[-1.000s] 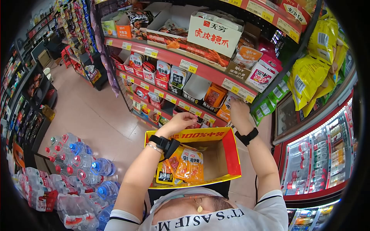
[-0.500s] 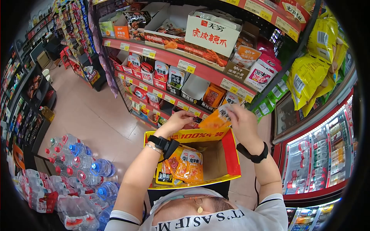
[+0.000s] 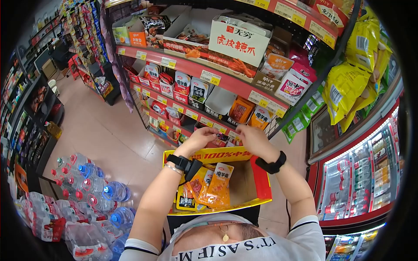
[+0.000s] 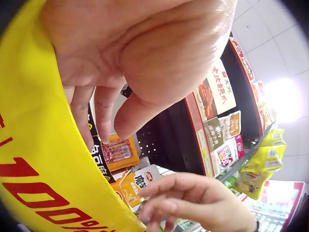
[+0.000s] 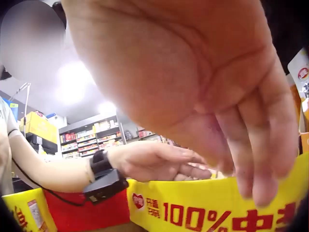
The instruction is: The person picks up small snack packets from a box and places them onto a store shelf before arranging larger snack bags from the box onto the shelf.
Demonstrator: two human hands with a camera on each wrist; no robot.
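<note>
The yellow box (image 3: 261,198) stands against the person's front, with an orange packet (image 3: 220,187) lying over other packets and a black-and-yellow packet (image 3: 187,202) at its left. Behind its far rim the left hand (image 3: 199,141) hangs with relaxed fingers; in the left wrist view the left hand (image 4: 140,53) holds nothing. The right hand (image 3: 254,140) is over the far rim, below the shelf's orange packets (image 3: 262,117). In the right wrist view the right hand (image 5: 193,72) shows loose, empty fingers, and the left hand (image 5: 154,162) is beside the box wall.
Shelves with price strips (image 3: 210,77) and snack boxes (image 3: 237,41) rise ahead. Yellow bags (image 3: 344,89) hang at the right, above a lit drinks fridge (image 3: 361,174). Water bottles (image 3: 116,190) stand on the floor (image 3: 100,122) at the left.
The right hand took an orange packet from the shelf to the box and let it go; it now lies on the others. That hand has since moved left to the far rim. The left hand barely moved.
</note>
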